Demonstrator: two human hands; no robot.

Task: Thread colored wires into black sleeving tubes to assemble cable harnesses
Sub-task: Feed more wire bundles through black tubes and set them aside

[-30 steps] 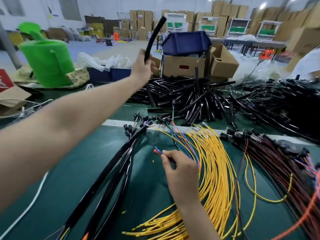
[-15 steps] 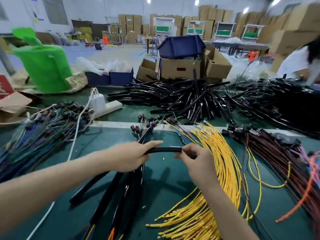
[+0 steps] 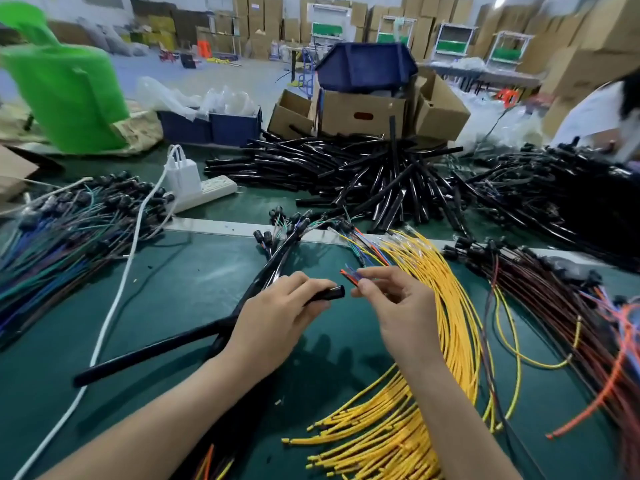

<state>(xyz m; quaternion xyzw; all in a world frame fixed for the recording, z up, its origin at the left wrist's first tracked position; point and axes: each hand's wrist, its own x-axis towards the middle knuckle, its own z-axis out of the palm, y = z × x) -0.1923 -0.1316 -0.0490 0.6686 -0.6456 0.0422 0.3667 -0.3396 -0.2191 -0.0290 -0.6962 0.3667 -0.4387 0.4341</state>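
Sleeving, one long glossy black plastic tube [image 3: 156,351], sits gripped in my left hand [image 3: 277,327]. Its open mouth pokes past my fingers toward the right, and its tail slants down-left over the dark green bench mat [image 3: 194,282]. My right hand [image 3: 398,306] pinches a thin bunch of red and blue wire ends [image 3: 348,273] just beside that mouth, not touching it. Open mat shows between my forearms. A fan of yellow wires [image 3: 450,306] crowds the right, and a white cord [image 3: 111,306] edges the left.

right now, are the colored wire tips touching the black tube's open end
Apart. The head view shows green mat between the tube and the wires.
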